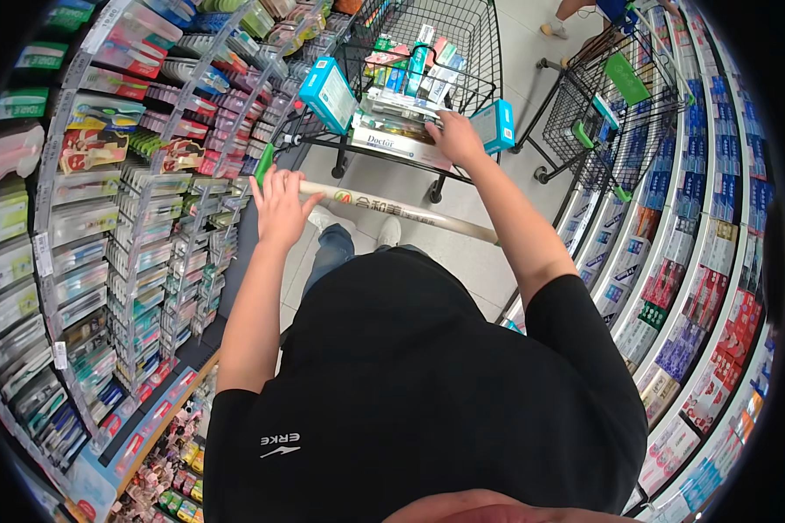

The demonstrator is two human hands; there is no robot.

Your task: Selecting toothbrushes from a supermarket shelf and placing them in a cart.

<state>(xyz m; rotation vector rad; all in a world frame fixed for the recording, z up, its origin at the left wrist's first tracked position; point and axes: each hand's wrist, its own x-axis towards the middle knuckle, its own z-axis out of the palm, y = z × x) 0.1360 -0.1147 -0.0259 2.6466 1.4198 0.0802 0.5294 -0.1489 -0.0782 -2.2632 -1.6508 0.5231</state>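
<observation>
My left hand (280,202) rests on the left end of the handle bar (399,210) of a black wire shopping cart (477,39), beside its green end piece. Over the cart's near tray, my right hand (456,138) touches or holds clear-fronted packages (402,104); its grip is partly hidden. Below them lies a white toothpaste carton (399,147). A blue box (328,95) stands left of the packages and another blue box (494,126) on the right, near my right wrist. Several cartons, one of them teal (418,59), lie deeper in the cart.
Racks of hanging toothbrush packs (150,222) line the left side. Shelves of boxed toothpaste (667,287) curve along the right. A second black cart (582,111) with green parts stands at the upper right, with another person's legs (566,16) behind it. Tiled floor (477,261) shows between.
</observation>
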